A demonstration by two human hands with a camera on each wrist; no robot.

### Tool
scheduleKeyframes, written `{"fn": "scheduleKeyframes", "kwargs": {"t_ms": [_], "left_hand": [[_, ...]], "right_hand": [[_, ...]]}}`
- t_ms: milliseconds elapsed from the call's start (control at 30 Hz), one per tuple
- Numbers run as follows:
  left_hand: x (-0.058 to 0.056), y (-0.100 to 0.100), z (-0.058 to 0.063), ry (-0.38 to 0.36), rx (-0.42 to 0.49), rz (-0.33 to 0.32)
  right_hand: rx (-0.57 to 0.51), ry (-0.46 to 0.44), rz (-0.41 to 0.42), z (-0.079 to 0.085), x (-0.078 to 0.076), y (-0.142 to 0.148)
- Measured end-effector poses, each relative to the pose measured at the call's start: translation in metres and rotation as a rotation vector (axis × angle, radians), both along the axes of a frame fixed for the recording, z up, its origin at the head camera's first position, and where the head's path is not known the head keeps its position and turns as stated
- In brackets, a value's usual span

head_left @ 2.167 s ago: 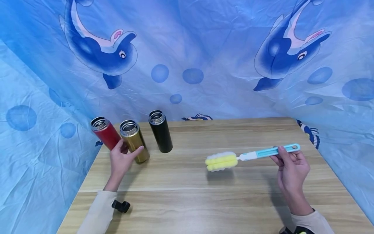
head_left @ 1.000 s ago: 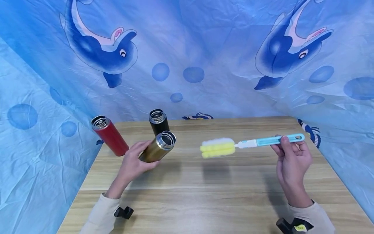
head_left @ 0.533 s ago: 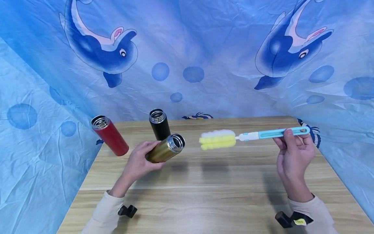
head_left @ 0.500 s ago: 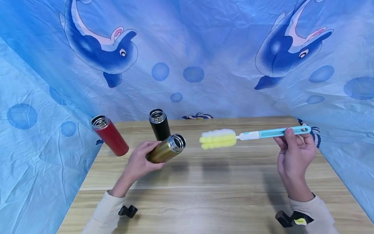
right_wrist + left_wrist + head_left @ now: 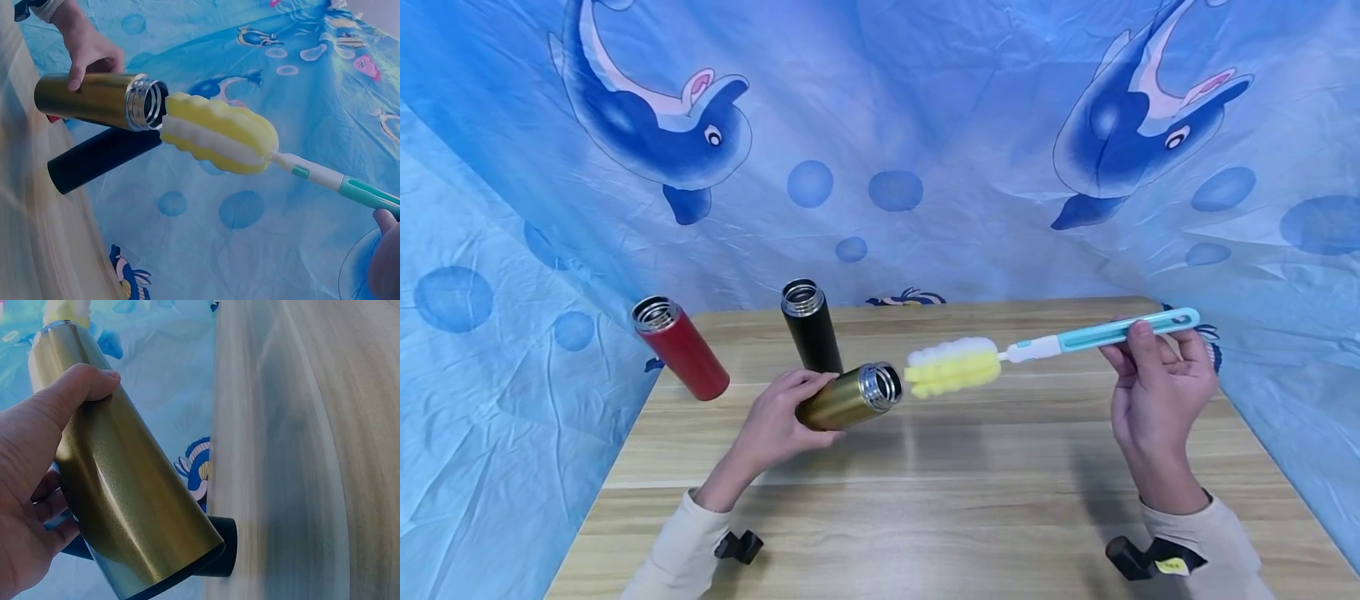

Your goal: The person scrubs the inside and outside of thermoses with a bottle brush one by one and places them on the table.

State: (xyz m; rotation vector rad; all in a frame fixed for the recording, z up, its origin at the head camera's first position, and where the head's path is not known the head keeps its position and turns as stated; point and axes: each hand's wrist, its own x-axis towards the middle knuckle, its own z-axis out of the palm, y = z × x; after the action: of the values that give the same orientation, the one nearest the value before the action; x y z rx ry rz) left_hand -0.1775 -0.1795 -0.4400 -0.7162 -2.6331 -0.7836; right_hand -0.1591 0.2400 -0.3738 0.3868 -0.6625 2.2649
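Note:
My left hand [image 5: 786,417] grips a gold thermos bottle [image 5: 847,398], lifted off the table and tipped so its open steel mouth faces right. In the left wrist view the thumb lies along the gold body [image 5: 125,481]. My right hand [image 5: 1161,396] pinches the turquoise handle of a bottle brush [image 5: 1093,333]. The brush's yellow and white sponge head [image 5: 219,134] is at the mouth of the gold bottle [image 5: 87,100]; whether its tip touches the rim or sits just inside, I cannot tell.
An uncapped black thermos bottle [image 5: 814,333] stands behind the gold one. Farther left stands an uncapped red thermos bottle [image 5: 683,350]. The wooden table [image 5: 925,533] meets a blue dolphin-print curtain [image 5: 970,167] at the back and sides.
My left hand took the gold bottle from beside the red one, tilted it and carried it right. My right hand raised the brush and angled its head down toward the bottle's mouth.

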Motion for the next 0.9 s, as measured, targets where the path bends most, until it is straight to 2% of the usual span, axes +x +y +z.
{"fn": "scheduleKeyframes", "kwargs": {"t_ms": [233, 533, 900], "left_hand": [[-0.003, 0.005, 0.001, -0.007, -0.003, 0.002], [-0.004, 0.014, 0.002, -0.012, -0.007, -0.008], [-0.006, 0.013, 0.004, -0.005, 0.006, -0.016]], "right_hand": [[0.027, 0.014, 0.027, 0.006, -0.004, -0.006], [0.086, -0.013, 0.041, 0.005, -0.006, -0.011], [0.134, 0.014, 0.040, 0.004, -0.007, -0.014]]}}
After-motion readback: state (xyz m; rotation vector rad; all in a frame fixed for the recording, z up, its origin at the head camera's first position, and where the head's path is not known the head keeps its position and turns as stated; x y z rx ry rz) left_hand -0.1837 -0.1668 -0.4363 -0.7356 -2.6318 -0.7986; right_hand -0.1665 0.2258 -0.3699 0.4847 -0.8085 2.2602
